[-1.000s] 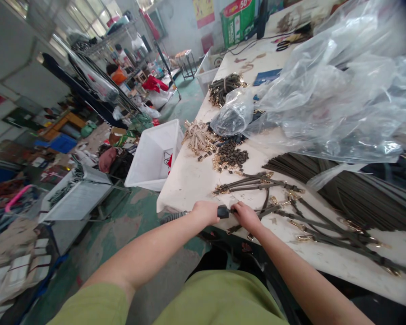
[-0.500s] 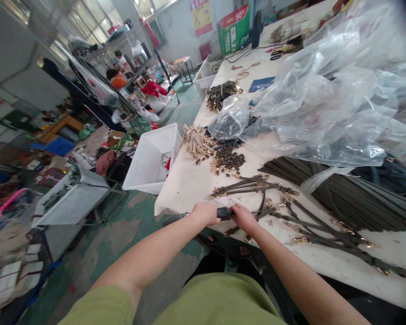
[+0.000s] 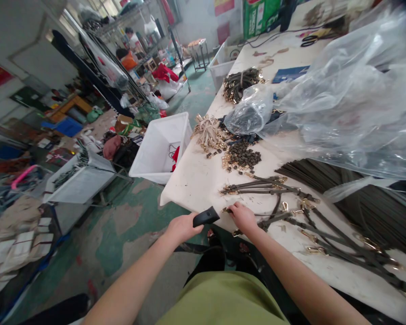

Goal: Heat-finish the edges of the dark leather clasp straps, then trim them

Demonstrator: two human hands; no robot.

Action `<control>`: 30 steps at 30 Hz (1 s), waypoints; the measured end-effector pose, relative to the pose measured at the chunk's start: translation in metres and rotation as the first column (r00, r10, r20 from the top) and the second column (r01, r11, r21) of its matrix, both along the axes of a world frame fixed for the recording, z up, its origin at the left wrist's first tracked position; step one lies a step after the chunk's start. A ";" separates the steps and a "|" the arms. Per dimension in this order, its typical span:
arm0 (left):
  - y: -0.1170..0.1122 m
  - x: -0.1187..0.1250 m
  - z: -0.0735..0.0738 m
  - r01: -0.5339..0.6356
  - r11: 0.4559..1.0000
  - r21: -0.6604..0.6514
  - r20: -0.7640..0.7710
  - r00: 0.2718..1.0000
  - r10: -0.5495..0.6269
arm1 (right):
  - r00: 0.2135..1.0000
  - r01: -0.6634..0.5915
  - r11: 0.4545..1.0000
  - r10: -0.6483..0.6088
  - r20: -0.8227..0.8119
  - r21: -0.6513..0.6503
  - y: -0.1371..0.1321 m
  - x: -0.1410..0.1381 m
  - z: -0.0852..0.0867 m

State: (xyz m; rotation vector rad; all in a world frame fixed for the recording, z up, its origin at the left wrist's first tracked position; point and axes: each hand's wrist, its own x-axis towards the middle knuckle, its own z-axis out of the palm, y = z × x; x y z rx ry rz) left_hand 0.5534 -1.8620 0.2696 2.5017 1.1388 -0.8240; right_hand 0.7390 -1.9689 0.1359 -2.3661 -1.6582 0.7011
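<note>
Black handle [image 3: 205, 216] clamped in left hand [image 3: 182, 228], held up off the table edge; right hand [image 3: 243, 218] on dark strap [image 3: 274, 220], grip unclear. Straps on white worktable [image 3: 189, 189] seemingly spread within reach.

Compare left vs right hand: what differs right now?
The left hand grips a black handle, while the right hand holds no visible tool. The left hand sits off the edge of the white table; the right hand is over it, at dark straps with gold clasps. Both are bare.
</note>
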 end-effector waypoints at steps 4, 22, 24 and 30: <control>0.000 -0.016 -0.003 -0.092 0.996 -0.021 -0.024 0.996 0.092 | 0.997 0.045 0.999 -0.046 -0.059 -0.025 0.005 -0.008 -0.005; 0.002 -0.009 -0.011 0.047 0.998 -0.047 0.033 0.998 -0.045 | 0.998 0.047 0.999 -0.046 -0.046 0.011 0.006 0.006 -0.017; 0.005 0.005 -0.015 0.074 0.996 -0.041 0.034 0.997 -0.072 | 0.991 0.093 0.995 -0.090 -0.100 0.021 0.002 0.011 -0.024; 0.015 0.038 -0.030 0.120 0.991 -0.056 -0.009 0.993 -0.120 | 0.974 0.155 0.986 -0.142 -0.175 0.060 0.000 0.012 -0.034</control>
